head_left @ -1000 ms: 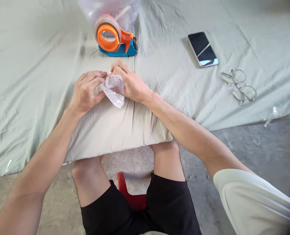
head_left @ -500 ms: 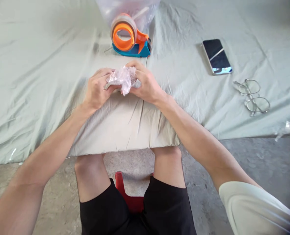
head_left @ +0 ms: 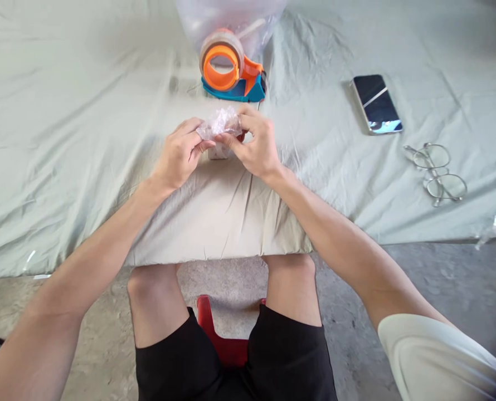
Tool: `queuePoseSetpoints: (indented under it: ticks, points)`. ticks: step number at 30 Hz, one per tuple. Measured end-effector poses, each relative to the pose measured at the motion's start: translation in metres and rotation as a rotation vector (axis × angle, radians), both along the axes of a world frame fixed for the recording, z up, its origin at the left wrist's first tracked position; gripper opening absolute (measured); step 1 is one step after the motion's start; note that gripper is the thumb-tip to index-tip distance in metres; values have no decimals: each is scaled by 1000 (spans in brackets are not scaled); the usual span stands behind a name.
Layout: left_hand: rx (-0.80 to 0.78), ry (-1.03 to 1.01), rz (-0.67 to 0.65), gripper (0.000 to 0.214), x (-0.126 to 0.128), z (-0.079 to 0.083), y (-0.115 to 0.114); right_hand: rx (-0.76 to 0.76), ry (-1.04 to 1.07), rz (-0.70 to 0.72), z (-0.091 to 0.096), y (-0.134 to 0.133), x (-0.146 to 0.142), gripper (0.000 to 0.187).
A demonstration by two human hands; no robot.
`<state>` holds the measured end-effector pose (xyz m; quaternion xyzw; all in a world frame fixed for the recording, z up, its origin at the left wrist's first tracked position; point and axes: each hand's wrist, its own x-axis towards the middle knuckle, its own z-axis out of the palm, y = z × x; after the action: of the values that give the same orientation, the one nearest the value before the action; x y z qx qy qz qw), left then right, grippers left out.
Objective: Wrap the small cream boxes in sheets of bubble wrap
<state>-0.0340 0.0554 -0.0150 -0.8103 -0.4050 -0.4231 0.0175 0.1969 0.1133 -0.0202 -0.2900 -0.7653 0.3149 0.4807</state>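
A crumpled piece of clear bubble wrap (head_left: 222, 121) is between my two hands, near the front of the cloth-covered table. My left hand (head_left: 181, 153) pinches its left side, thumb and fingers closed. On the other side my right hand (head_left: 256, 139) grips the wrap, with its thumb pressed across the front. Below the wrap a small pale block-like thing (head_left: 218, 151) shows; what it is I cannot make out. Just beyond my hands stands an orange and blue tape dispenser (head_left: 231, 67) with a roll of clear tape.
Behind the dispenser stands a translucent plastic bag (head_left: 231, 16). To the right lie a phone (head_left: 377, 104) and a pair of glasses (head_left: 438, 172). A scrap of clear plastic (head_left: 490, 231) hangs at the table's front edge. A red stool (head_left: 227, 348) shows between my legs.
The loose end of the bubble wrap that hung toward me is now folded up, and my right thumb presses on it. The whole view has shifted slightly.
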Motion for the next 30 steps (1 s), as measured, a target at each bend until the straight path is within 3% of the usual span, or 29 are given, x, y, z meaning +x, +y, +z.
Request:
queuePoseSetpoints:
  ticks: [7, 14, 23, 30]
  points:
    - [-40, -170, 39, 65, 11, 1, -4, -9, -20, 13, 6, -4, 2, 62]
    - [-169, -316, 55, 59, 24, 2, -15, 26, -71, 21, 12, -7, 4, 74]
    - [-266, -328, 131, 59, 27, 2, -16, 15, -66, 30, -1, -1, 0, 65]
    - [-191, -302, 110, 53, 27, 6, -18, 75, -22, -21, -4, -7, -4, 62]
